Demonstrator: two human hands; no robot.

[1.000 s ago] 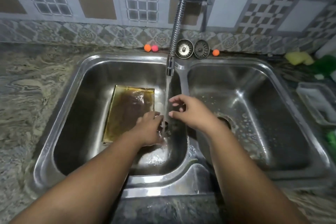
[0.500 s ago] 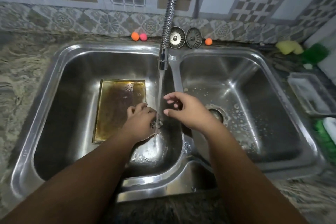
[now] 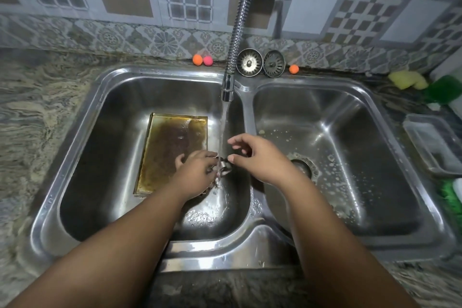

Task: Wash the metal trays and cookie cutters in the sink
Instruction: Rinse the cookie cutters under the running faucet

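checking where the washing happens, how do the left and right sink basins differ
The left basin holds a stained metal tray lying flat; the right basin holds no dishes. Tap water runs into the left basin, where the left hand holds a small metal piece under it; none falls into the right basin. The right basin's floor is flecked with suds; the left basin's shows splashing water. Both are stainless steel.

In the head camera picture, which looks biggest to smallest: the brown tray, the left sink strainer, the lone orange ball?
1. brown tray
2. left sink strainer
3. lone orange ball
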